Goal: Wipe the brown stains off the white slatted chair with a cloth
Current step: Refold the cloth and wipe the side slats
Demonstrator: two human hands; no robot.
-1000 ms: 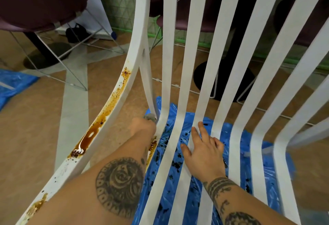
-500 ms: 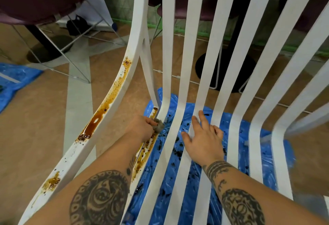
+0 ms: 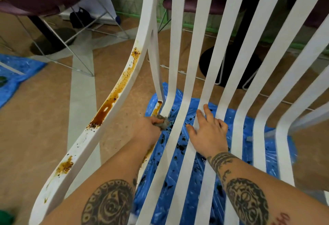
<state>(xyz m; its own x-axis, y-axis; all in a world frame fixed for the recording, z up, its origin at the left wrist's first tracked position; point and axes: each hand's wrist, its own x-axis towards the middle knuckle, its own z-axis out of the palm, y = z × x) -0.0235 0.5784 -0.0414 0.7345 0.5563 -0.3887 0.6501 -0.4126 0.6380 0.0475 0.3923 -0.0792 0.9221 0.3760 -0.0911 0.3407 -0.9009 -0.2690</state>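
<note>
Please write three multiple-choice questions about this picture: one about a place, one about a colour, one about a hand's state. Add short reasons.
1. Where is the small grey cloth? A) on the floor B) in the left hand, against the white slatted chair C) on a table
2. What colour is the crinkled plastic sheet under the chair? A) blue B) red C) yellow
3. How is the right hand? A) clenched midair B) holding a bottle C) flat on slats
Answers: B, that hand grips it; A, blue shows between slats; C, fingers lie straight.
</note>
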